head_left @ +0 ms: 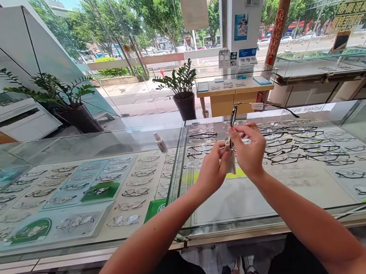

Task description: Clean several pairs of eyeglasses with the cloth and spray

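Above the glass counter, both my hands meet at a pair of eyeglasses. The frame is dark, with one temple reaching out to the right and a small white tag on it. My right hand pinches the frame between thumb and fingers. My left hand is closed on a pale cloth, pressed against the lower part of the glasses. Fingers hide part of the lenses and of the cloth.
A small white spray bottle stands on the glass counter, left of my hands. Rows of eyeglasses lie in and on the display case. Potted plants and a wooden display table stand beyond.
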The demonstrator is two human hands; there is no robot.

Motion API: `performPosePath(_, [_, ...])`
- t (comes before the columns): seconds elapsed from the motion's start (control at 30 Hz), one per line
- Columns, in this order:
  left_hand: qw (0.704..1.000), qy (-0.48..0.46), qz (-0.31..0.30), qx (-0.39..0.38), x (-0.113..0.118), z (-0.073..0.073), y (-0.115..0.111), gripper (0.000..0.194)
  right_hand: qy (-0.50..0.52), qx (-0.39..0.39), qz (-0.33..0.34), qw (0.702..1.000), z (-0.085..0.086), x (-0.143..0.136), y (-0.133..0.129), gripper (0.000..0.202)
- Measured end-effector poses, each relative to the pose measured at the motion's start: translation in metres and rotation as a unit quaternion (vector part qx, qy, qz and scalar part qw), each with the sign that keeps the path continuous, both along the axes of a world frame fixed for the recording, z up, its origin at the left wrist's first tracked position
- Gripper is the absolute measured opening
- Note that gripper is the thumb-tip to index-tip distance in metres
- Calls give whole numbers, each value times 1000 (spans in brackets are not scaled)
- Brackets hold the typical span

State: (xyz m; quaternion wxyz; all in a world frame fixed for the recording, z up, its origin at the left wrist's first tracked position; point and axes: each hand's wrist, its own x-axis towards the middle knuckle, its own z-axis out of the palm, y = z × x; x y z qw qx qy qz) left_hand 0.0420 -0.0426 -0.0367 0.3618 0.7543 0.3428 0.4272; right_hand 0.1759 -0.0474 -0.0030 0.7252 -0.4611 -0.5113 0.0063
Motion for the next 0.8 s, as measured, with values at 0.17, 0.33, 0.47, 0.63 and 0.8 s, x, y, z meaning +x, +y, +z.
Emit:
performPosePath(0.17, [982,-147,-2,-121,-8,1,26,36,-74,-39,24,996,6,9,-1,19])
performPosePath(0.33, [952,-268,75,-130,-22,13,45,47,-283,-112,1,953,-7,4,-1,18])
performPosePath(0.47, [952,-276,64,-117,-21,18,37,41,-371,-144,-1,917,-17,-4,-2,21])
performPosePath(0.63, [974,-214,22,-68,-14,13,22,26,-312,-101,17,944,-16,-4,-2,26])
performPosePath(0.8, [988,-150,12,24,-21,21,17,21,-254,-74,44,963,-4,4,-3,21])
